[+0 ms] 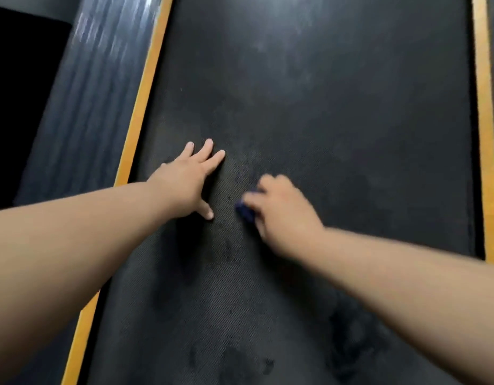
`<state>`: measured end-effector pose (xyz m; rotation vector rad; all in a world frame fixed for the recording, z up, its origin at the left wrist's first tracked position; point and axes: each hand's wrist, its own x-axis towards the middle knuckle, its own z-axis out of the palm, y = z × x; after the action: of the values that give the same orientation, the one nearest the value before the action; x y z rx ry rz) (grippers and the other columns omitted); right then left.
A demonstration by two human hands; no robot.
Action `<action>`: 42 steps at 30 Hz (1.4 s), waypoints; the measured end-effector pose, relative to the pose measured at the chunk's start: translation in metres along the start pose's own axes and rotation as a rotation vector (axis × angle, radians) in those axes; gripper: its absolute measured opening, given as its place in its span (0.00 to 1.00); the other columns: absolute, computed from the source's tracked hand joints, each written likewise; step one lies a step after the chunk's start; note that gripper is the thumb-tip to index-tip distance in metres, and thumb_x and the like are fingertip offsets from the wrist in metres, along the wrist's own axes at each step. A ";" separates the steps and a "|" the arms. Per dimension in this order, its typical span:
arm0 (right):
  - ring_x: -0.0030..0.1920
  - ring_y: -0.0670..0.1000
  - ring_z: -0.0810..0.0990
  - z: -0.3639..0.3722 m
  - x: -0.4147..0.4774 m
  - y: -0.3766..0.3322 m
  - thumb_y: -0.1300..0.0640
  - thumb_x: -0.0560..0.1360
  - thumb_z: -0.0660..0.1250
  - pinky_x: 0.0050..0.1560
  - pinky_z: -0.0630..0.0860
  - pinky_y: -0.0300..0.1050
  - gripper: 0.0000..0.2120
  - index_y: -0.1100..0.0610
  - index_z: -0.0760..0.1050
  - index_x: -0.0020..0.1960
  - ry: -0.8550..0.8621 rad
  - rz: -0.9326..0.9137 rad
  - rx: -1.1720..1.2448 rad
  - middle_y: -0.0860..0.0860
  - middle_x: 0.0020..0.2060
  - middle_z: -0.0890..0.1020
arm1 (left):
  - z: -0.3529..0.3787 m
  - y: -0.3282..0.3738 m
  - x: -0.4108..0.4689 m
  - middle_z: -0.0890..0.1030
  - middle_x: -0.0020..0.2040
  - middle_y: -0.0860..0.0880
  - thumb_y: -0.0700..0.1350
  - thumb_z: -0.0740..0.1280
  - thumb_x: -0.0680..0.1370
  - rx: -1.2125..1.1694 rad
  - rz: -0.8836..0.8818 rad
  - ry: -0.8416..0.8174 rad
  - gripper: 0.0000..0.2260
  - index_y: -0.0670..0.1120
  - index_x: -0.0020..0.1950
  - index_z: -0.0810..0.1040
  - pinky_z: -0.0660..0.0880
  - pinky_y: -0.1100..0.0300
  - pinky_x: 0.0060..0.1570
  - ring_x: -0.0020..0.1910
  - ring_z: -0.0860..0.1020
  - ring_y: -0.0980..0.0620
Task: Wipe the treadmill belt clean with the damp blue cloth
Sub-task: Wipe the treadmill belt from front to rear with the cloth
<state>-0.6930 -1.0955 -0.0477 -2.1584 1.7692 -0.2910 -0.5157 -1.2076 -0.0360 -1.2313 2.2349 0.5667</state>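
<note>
Under your right hand (pixel 281 209), bunched small inside curled fingers, sits the damp blue cloth (pixel 245 212). It is pressed onto the treadmill belt (pixel 351 134), and only a dark edge shows on the thumb side. The hand is blurred, so I judge you are mid-stroke.

Just left of the grip, your left hand (pixel 190 182) lies flat on the belt with its fingers spread, probably bracing you or the belt. Let more of the cloth out so it covers a wider band, keep the pressure even, and overlap each pass.

Beyond the grip, a pale grey haze (pixel 281 51) suggests that stretch is unwiped. Nearer you than the grip, dark blotches (pixel 348 343) look like damp patches.

Your left hand sits in the path of any leftward stroke, so move it to reach the belt beneath. The left yellow edge strip (pixel 140 107) runs close past that hand, with the ribbed side rail (pixel 82 107) outside it. The right yellow strip (pixel 485 134) is well apart from the grip, and the wide band between looks unfinished.
</note>
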 end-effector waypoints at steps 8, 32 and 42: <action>0.52 0.59 0.71 -0.016 0.063 0.033 0.51 0.77 0.60 0.49 0.74 0.49 0.10 0.48 0.79 0.52 0.132 0.085 -0.119 0.55 0.53 0.74 | -0.003 0.001 0.001 0.39 0.78 0.54 0.59 0.78 0.61 0.026 0.014 0.030 0.57 0.56 0.78 0.42 0.63 0.43 0.69 0.77 0.43 0.45; 0.68 0.52 0.69 -0.029 0.006 0.041 0.61 0.76 0.59 0.68 0.59 0.39 0.21 0.56 0.72 0.68 0.184 0.366 0.228 0.52 0.67 0.74 | -0.011 0.031 -0.017 0.40 0.78 0.47 0.60 0.74 0.65 -0.414 0.062 0.259 0.57 0.53 0.77 0.35 0.47 0.43 0.74 0.77 0.42 0.48; 0.70 0.58 0.67 0.009 -0.012 0.071 0.57 0.74 0.53 0.72 0.55 0.50 0.24 0.61 0.71 0.68 0.161 0.197 0.031 0.58 0.70 0.70 | 0.002 0.019 0.031 0.74 0.62 0.37 0.51 0.59 0.75 0.114 0.545 0.496 0.17 0.46 0.62 0.74 0.67 0.33 0.62 0.66 0.69 0.32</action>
<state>-0.7568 -1.0951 -0.0819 -1.9679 2.0337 -0.4495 -0.5454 -1.2172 -0.0552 -0.7483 3.0069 0.3375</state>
